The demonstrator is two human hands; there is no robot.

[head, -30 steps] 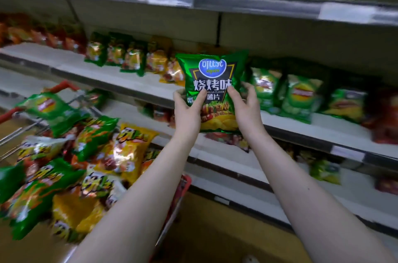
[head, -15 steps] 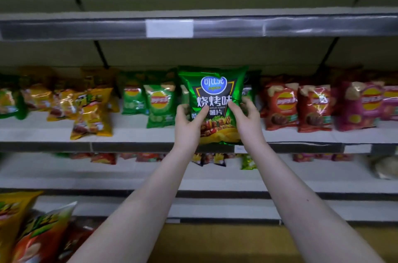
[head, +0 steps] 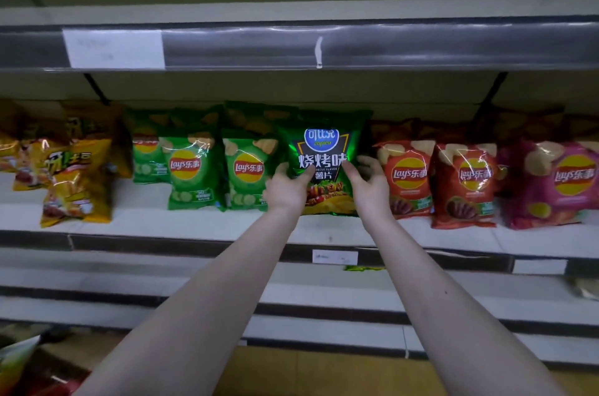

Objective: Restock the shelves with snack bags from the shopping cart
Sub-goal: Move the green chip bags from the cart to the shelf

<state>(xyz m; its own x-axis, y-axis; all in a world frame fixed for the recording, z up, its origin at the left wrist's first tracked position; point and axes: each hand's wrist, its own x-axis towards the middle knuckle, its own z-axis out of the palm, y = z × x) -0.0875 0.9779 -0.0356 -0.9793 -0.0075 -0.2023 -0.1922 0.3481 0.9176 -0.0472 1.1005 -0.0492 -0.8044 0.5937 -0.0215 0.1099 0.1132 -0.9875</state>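
Both arms stretch forward: the left hand (head: pixel 287 190) and right hand (head: pixel 371 183) clasp the dark green chip bag (head: pixel 325 149) by its sides, fingers (head: pixel 281 169) curled round the edges, thumbs on its front. It stands upright on the shelf (head: pixel 194 224), between green bags (head: pixel 249 169) and red bags (head: pixel 408 175).

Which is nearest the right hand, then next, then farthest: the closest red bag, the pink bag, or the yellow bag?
From the right hand:
1. Red bag, just right of it.
2. Pink bag, far right.
3. Yellow bag, far left.
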